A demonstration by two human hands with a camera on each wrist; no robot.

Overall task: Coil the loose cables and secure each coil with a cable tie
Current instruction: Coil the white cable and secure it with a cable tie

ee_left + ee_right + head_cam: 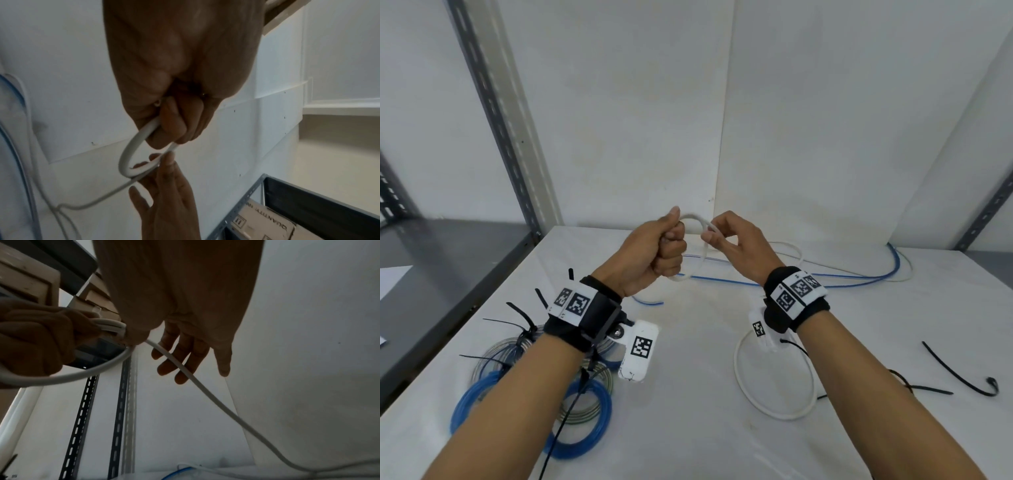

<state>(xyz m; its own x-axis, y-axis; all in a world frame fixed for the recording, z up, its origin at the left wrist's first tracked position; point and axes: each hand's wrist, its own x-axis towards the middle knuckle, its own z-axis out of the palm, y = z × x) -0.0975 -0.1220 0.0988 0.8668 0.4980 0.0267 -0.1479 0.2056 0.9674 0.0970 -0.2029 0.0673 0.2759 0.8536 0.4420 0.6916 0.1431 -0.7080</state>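
Observation:
Both hands are raised above the white table [688,428], working one white cable [697,219]. My left hand [666,248] is a fist that grips a small coil of it; the loop [131,151] curves out below the curled fingers. My right hand [709,235] pinches the same cable between thumb and forefinger just right of the fist, its other fingers [180,360] spread. From the pinch the loose white cable [216,400] trails down to the table, where its slack [796,251] lies beside a loose blue cable [859,276].
Tied coils lie at the left: a blue coil [465,407] and a clear coil [493,353] with black ties sticking up. A white coil [743,387] lies under my right wrist. Loose black cable ties [959,375] sit at the right. Grey slotted rack posts [496,113] flank the table.

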